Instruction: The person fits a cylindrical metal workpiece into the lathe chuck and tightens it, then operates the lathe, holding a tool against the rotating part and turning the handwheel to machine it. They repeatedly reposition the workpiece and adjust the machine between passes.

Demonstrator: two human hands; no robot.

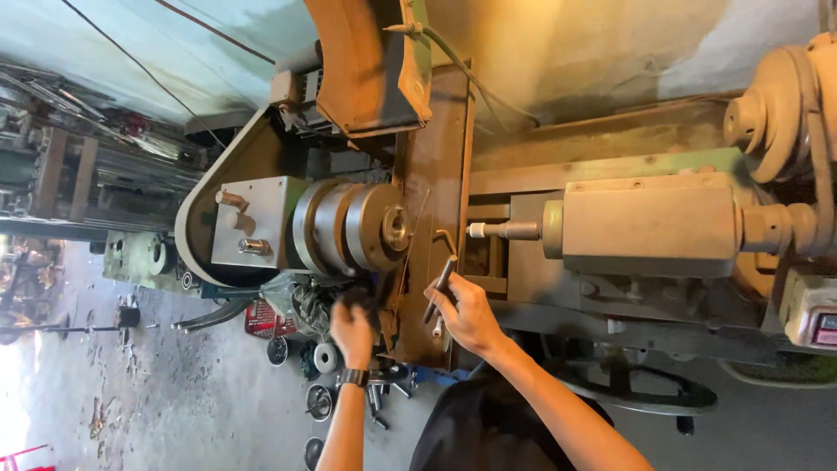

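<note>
Grey-green metal tailstock [649, 225] at 3 o'clock. Beige stepped pulley [776, 113] at 2 o'clock. Dark spoked handwheel [641, 392] at 5 o'clock. Round metal discs [318, 384] on stained concrete floor [157, 401], 7 o'clock.

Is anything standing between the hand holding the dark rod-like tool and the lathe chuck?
Nothing visible blocks it. The right hand grips the dark tool over the lathe bed, and the space from there up to the chuck looks open. The left hand is off to the side on a dark object, blurred, not in that path.
</note>
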